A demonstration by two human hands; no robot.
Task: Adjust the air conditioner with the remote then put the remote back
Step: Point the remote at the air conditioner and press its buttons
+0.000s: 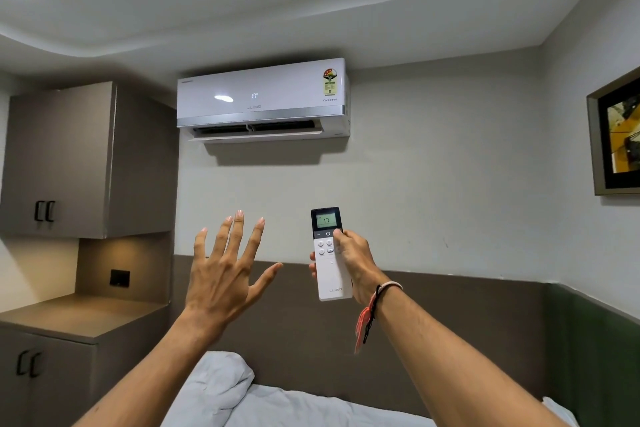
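Note:
A white air conditioner [262,102] hangs high on the wall, its flap open and 17 lit on its front. My right hand [356,262] grips a white remote [329,255] upright and aimed at the unit, thumb on the buttons just under its screen, which reads 17. My left hand [227,265] is raised beside it, to the left, palm forward, fingers spread and holding nothing.
A brown wall cabinet [86,159] and a lower cabinet with a countertop [79,317] stand at the left. A bed with white bedding [249,399] lies below my arms against a brown headboard panel [450,322]. A framed picture [616,135] hangs on the right wall.

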